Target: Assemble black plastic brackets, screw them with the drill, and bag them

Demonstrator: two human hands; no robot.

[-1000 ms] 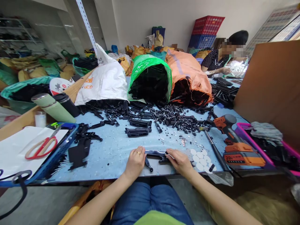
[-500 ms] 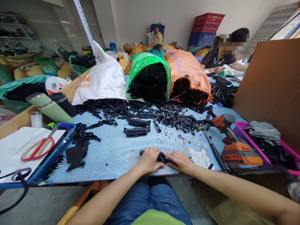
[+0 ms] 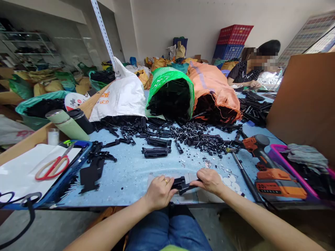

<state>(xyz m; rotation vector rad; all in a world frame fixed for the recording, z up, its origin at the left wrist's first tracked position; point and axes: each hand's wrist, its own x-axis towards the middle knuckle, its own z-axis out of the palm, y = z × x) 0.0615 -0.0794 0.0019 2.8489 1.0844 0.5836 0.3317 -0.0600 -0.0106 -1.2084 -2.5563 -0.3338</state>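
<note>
**Left hand (image 3: 160, 191) and right hand (image 3: 210, 181) spread along one black part (image 3: 181, 184)**

Half a second ago both hands lay close together, pressed over the part; now they have moved apart, and its middle shows between them. Each grasps one side, the left with curled fingers, the right with its thumb laid inward. That suggests the handling has passed from pressing down to holding the part by its ends. The part is at the near edge of the table; whether it touches the surface I cannot tell.

The blue table (image 3: 125, 174) spreads in front of a pale wall (image 3: 162, 21). A brown panel (image 3: 303, 94) stands on the right. Across the back lie an orange sack (image 3: 211, 80), a white sack (image 3: 120, 96) and a green bag (image 3: 164, 75), with black pieces showing in the orange and green ones. Beyond sits a co-worker (image 3: 242, 71), near stacked crates (image 3: 232, 34). A cordless drill (image 3: 274, 174) lies beside a pink basket (image 3: 273, 148). Two black assemblies (image 3: 156, 152) lie beyond the hands. Smallest are white discs (image 3: 233, 185) and heaped screws (image 3: 199, 134).
</note>
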